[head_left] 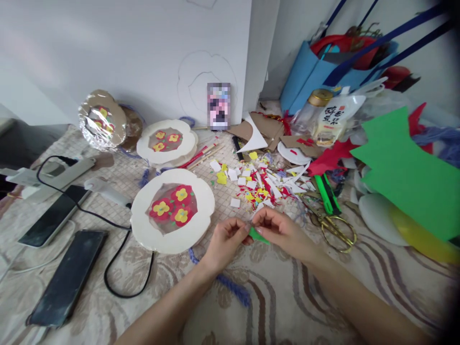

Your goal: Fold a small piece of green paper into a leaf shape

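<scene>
Both hands meet over the cloth near the middle. My left hand (228, 238) pinches one side of a small green paper piece (258, 235), and the fingers of my right hand (278, 230) are closed on its other side. Part of the piece is hidden by the fingertips. Left of the hands lies a scalloped white disc (142, 223) with red and yellow paper flowers in its see-through centre. A blue yarn tassel (233, 289) comes out from under it. Gold-handled scissors (338, 233) and a green craft knife (327, 194) lie to the right.
Paper scraps (251, 182) are heaped beyond the hands. A large green sheet (409, 177) leans at right, before a blue bag (305, 81). Another flowered disc (187, 148) stands behind, with a propped phone (219, 106). Dark phones (68, 278) and cables occupy the left.
</scene>
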`<act>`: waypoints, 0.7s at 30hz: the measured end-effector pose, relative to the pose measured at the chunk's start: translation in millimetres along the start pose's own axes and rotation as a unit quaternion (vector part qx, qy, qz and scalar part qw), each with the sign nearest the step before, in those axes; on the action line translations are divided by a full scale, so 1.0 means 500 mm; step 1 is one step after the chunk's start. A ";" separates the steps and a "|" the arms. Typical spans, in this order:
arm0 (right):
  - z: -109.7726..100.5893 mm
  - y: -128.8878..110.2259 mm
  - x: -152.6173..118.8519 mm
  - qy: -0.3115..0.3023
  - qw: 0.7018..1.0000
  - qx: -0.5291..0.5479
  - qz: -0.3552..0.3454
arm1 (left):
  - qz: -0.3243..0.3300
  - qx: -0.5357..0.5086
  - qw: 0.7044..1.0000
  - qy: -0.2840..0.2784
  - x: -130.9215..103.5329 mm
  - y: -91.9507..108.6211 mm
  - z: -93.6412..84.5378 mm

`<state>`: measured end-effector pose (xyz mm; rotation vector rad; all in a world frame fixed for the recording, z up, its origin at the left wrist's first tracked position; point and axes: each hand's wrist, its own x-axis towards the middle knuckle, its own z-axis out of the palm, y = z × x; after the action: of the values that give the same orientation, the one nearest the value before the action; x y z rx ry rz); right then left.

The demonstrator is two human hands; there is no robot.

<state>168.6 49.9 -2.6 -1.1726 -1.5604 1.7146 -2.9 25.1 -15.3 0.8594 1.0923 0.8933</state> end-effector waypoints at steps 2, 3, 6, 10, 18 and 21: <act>0.002 0.002 0.000 0.005 1.000 0.008 0.002 | 0.008 0.002 1.000 0.000 0.001 -0.002 0.000; 0.002 0.003 0.000 0.011 1.000 0.012 0.004 | 0.005 -0.003 1.000 -0.002 0.001 -0.003 0.000; 0.003 0.005 0.000 0.035 0.999 0.024 0.007 | -0.011 -0.038 0.999 -0.020 0.002 -0.003 0.000; 0.004 0.007 -0.001 0.051 0.999 0.017 0.000 | -0.019 -0.084 0.996 -0.028 0.001 0.000 0.000; 0.005 0.004 -0.003 0.052 0.999 -0.007 -0.005 | -0.038 -0.107 0.993 -0.002 -0.001 0.009 0.001; 0.005 0.003 -0.003 0.047 0.999 0.006 -0.008 | -0.040 -0.113 0.993 0.002 -0.001 0.010 0.001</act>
<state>167.5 47.2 -3.6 -1.2143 -1.4971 1.6319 -3.3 26.4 -10.5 0.6233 1.0001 0.9323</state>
